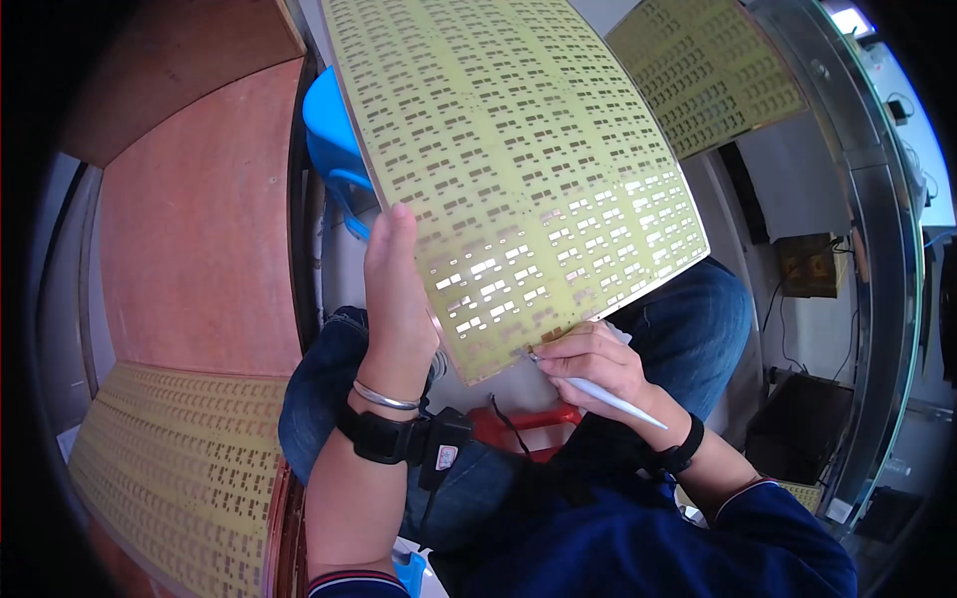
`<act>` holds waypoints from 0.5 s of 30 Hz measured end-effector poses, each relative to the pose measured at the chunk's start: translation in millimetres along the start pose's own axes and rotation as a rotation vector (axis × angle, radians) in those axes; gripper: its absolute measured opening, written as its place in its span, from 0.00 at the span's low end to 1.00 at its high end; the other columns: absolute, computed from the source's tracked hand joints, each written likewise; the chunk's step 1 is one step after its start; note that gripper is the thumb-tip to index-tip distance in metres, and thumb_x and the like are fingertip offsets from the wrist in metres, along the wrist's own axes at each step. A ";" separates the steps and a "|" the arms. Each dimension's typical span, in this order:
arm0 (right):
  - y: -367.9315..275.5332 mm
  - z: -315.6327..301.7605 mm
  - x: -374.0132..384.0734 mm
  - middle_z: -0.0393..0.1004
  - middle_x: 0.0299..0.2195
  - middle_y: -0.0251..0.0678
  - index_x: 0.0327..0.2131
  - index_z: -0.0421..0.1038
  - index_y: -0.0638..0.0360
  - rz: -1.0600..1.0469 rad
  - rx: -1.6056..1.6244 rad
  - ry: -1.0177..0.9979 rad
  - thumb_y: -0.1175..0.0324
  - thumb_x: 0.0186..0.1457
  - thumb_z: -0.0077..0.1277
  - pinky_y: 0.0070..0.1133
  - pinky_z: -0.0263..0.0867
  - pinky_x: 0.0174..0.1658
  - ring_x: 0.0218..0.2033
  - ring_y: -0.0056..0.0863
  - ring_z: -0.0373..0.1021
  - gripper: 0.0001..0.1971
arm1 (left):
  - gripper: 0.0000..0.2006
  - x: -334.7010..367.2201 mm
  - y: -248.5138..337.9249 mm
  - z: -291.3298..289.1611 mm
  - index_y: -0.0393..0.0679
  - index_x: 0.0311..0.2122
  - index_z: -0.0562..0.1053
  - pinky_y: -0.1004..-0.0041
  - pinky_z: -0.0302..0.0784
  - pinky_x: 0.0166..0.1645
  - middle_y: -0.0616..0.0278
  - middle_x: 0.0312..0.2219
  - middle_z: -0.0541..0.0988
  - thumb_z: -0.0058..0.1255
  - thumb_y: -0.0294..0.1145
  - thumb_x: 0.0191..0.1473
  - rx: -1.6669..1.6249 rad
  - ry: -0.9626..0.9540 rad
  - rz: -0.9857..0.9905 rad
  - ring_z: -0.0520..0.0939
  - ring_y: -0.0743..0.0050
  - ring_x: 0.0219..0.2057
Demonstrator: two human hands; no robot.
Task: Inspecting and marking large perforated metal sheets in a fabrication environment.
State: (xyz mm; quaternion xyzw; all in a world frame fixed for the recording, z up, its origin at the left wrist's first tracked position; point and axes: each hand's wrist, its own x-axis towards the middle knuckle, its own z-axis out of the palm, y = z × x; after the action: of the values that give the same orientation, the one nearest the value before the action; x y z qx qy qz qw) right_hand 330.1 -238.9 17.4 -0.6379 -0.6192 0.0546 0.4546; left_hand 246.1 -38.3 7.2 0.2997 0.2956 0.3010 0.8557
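Note:
A large yellow-green circuit board panel (pixel 478 140), covered in rows of small metallic rectangles, is tilted up in front of me. My left hand (pixel 394 289) grips its left edge, thumb on the front face and the other fingers hidden behind. Near the panel's bottom edge, my right hand (pixel 595 361) holds a slim white pen-shaped tool (pixel 623 404) with a metal tip. That tip touches or nearly touches the panel close to its lower corner; its exact kind I cannot make out. Light glints off the rectangles in the lower part of the panel.
Similar panels lie stacked (pixel 179 458) at lower left, beside a reddish-brown board (pixel 204 219). Another panel (pixel 708 75) stands at upper right near a glass-edged table (pixel 867 189). A blue plastic stool (pixel 334 130) is behind my panel, a red object (pixel 543 429) below it.

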 end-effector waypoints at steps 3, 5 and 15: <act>-0.7 0.5 1.3 0.76 0.33 0.32 0.28 0.73 0.56 0.003 -0.018 0.003 0.82 0.37 0.58 0.23 0.67 0.36 0.32 0.27 0.72 0.12 | 0.17 0.2 -0.5 -0.1 0.39 0.51 0.63 0.71 0.77 0.43 0.57 0.43 0.73 0.36 0.38 0.62 0.008 0.009 0.003 0.78 0.70 0.41; -0.9 0.5 1.6 0.76 0.33 0.32 0.29 0.73 0.56 0.007 -0.034 0.004 0.82 0.37 0.59 0.23 0.68 0.36 0.32 0.27 0.72 0.12 | 0.17 0.6 -0.9 -0.6 0.39 0.51 0.63 0.71 0.77 0.43 0.57 0.43 0.73 0.36 0.38 0.62 0.010 0.007 0.006 0.78 0.70 0.41; -2.0 -2.9 -2.3 0.73 0.34 0.34 0.32 0.72 0.58 0.058 0.072 -0.007 0.84 0.36 0.55 0.23 0.66 0.39 0.35 0.33 0.70 0.15 | 0.17 1.8 -2.6 -1.4 0.39 0.50 0.63 0.71 0.77 0.43 0.58 0.42 0.74 0.37 0.38 0.62 -0.007 0.022 0.012 0.78 0.71 0.41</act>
State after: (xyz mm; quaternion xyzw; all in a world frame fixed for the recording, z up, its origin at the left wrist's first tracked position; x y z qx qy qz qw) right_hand 330.0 -242.7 19.2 -0.6385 -0.5999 0.0922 0.4732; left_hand 247.2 -38.3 3.9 0.2953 0.3023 0.3106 0.8514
